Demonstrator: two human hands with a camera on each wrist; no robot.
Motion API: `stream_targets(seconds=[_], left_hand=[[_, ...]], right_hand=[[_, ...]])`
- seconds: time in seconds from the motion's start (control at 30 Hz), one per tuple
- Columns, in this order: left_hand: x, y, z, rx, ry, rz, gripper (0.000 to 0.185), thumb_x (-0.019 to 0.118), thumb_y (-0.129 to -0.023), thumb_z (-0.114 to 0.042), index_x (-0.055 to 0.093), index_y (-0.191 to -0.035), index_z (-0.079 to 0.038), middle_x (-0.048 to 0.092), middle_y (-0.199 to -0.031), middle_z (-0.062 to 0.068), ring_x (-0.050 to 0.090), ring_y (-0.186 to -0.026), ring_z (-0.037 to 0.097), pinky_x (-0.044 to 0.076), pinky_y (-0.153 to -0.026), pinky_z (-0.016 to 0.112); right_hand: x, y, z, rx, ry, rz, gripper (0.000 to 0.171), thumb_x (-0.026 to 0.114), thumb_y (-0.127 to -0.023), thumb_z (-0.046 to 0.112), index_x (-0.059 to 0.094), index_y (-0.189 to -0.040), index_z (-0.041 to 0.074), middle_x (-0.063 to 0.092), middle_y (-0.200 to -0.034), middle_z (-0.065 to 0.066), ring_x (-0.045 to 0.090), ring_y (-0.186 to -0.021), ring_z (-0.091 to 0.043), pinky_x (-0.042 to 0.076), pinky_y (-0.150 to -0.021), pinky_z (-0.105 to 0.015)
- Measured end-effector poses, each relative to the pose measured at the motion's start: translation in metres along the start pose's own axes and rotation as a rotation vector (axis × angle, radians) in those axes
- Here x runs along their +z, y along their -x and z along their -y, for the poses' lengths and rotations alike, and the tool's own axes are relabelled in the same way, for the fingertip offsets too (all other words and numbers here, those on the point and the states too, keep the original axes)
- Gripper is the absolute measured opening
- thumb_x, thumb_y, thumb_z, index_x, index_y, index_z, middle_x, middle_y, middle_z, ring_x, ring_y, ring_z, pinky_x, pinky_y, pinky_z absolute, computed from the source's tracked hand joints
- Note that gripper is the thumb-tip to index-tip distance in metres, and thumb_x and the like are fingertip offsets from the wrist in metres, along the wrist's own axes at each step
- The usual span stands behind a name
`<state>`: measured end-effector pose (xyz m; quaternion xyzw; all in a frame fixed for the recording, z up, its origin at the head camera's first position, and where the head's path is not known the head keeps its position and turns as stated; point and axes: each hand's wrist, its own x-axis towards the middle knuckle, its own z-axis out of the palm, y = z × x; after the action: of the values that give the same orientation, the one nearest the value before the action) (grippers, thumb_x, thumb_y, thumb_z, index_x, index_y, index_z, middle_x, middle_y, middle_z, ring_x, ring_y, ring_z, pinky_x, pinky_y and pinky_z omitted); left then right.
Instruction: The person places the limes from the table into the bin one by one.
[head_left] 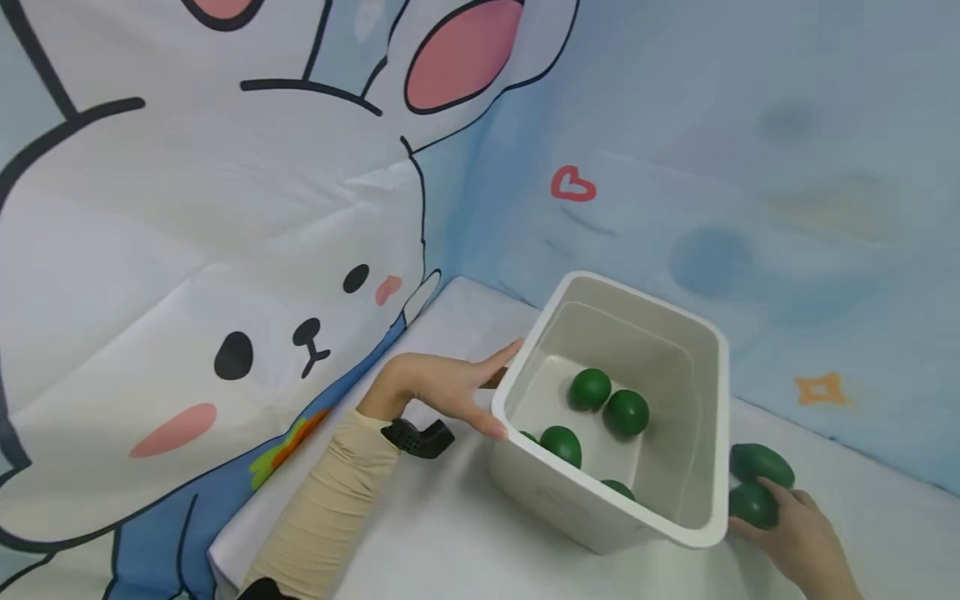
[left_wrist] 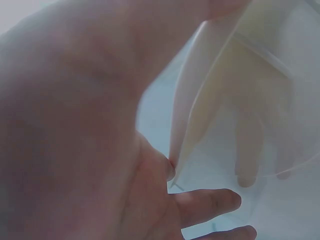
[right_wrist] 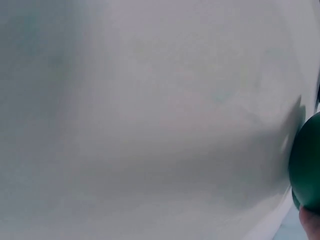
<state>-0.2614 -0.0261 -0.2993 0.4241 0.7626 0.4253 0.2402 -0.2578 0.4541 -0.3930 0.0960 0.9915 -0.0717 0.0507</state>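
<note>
Grip of the right hand [head_left: 810,535] round a green ball [head_left: 752,505], left hand [head_left: 450,386] wide-spread against the white bin [head_left: 558,504]

Staged-looking corner: rabbit-print backdrop [head_left: 187,225], white tabletop [head_left: 427,533].

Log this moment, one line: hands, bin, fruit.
left hand: spread against white bin | right hand: gripping green fruit outside bin | inside bin: several green fruits
</note>
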Motion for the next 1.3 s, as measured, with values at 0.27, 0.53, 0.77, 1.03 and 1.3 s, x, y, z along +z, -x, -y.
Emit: stream_targets(seconds=[0.27,0.53,0.77,1.03,1.3], left_hand=[[-0.009,0.037,0.008,-0.061,0.041,-0.054,0.123,0.072,-0.074,-0.06,-0.023,-0.148,-0.033,0.016,-0.157,-0.004,0.021,-0.145,0.02,0.036,-0.106,0.04],[-0.016,0.072,0.008,-0.106,0.07,-0.148,0.117,0.074,-0.08,-0.043,-0.019,-0.149,-0.033,0.023,-0.155,-0.003,0.021,-0.144,0.025,0.033,-0.107,0.047],[-0.017,0.073,0.01,-0.097,0.071,-0.155,0.116,0.074,-0.08,-0.04,-0.019,-0.149,-0.033,0.028,-0.152,-0.001,0.023,-0.143,0.028,0.033,-0.107,0.046],[-0.018,0.071,0.011,-0.084,0.062,-0.144,0.116,0.073,-0.081,-0.042,-0.019,-0.149,-0.032,0.022,-0.155,0.0,0.021,-0.144,0.028,0.031,-0.108,0.049],[-0.016,0.075,0.01,-0.103,0.069,-0.164,0.114,0.073,-0.081,-0.041,-0.018,-0.149,-0.033,0.025,-0.153,-0.002,0.023,-0.143,0.026,0.032,-0.108,0.048]], right_hand=[[0.004,0.006,0.052,-0.08,-0.093,-0.02,0.092,0.083,-0.071,0.033,0.036,-0.137,-0.011,0.034,-0.13,-0.041,0.037,-0.119,-0.057,0.035,-0.094,-0.065],[-0.002,-0.013,0.09,-0.24,-0.099,-0.085,0.082,0.083,-0.071,0.029,0.045,-0.133,-0.009,0.042,-0.128,-0.038,0.046,-0.114,-0.054,0.04,-0.092,-0.063],[0.0,-0.007,0.091,-0.282,-0.133,-0.142,0.079,0.084,-0.069,0.03,0.05,-0.131,-0.005,0.049,-0.121,-0.031,0.053,-0.106,-0.048,0.044,-0.088,-0.061],[-0.026,0.017,0.097,-0.396,-0.171,-0.357,0.074,0.083,-0.07,0.024,0.051,-0.13,-0.006,0.051,-0.115,-0.029,0.055,-0.1,-0.047,0.049,-0.08,-0.058],[-0.056,0.043,0.114,-0.512,-0.231,-0.499,0.071,0.082,-0.07,0.017,0.052,-0.131,-0.004,0.051,-0.119,-0.025,0.055,-0.1,-0.042,0.051,-0.078,-0.055]])
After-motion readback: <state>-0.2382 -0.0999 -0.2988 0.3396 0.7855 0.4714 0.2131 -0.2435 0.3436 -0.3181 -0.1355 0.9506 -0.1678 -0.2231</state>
